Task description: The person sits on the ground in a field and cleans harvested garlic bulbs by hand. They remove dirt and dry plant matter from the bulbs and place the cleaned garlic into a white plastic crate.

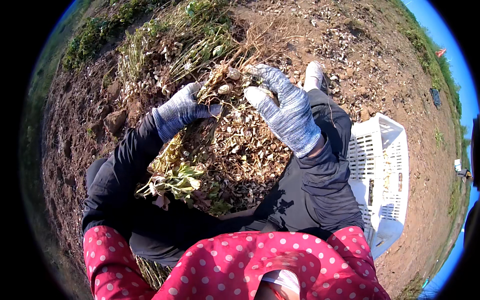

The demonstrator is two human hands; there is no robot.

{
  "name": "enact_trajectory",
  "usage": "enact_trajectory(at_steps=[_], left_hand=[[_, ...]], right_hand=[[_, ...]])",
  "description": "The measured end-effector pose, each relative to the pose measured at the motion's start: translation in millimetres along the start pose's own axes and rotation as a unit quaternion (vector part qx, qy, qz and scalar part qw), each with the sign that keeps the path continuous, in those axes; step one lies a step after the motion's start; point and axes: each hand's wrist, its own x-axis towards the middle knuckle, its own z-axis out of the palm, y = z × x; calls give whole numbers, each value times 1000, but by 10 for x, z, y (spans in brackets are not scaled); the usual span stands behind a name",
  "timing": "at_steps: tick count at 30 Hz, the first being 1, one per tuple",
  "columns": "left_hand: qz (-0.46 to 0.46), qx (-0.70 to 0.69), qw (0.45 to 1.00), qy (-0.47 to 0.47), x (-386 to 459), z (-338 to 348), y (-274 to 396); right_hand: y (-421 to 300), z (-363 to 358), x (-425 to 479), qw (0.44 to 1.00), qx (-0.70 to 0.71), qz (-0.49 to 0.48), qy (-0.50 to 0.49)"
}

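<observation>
My left hand [182, 108], in a grey-and-white knit glove, is closed around a bunch of pulled peanut plant [212, 84]. Peanut pods [226, 89] hang among its roots, and leafy stems [178, 182] trail down below the hand towards my lap. At the right side of the bunch is my right hand [287, 107], gloved alike, with thumb and fingers bent and a gap between them. Its fingertips are close to the pods and roots. Something pale shows inside that gap, but whether the hand grips it is unclear.
Dry leaf litter [247, 146] covers the ground between my legs. A heap of peanut plants [180, 48] with pods lies ahead on the left. To my right stands a white slatted plastic crate [393, 165] with some pods inside. A dark flat object [435, 96] lies farther off.
</observation>
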Motion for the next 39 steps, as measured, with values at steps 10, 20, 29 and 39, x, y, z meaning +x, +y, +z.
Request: enact_trajectory(at_steps=[10,20,29,39], left_hand=[[-22,68,996,-57,119,146,30],[61,-44,992,-105,110,90,50],[28,15,996,-88,167,4,-71],[-26,-1,997,-78,175,53,-10]], right_hand=[[158,93,135,985,-158,35,-51],[231,-86,114,686,670,255,-124],[86,95,79,994,105,11,-3],[116,131,127,997,-25,-22,-66]])
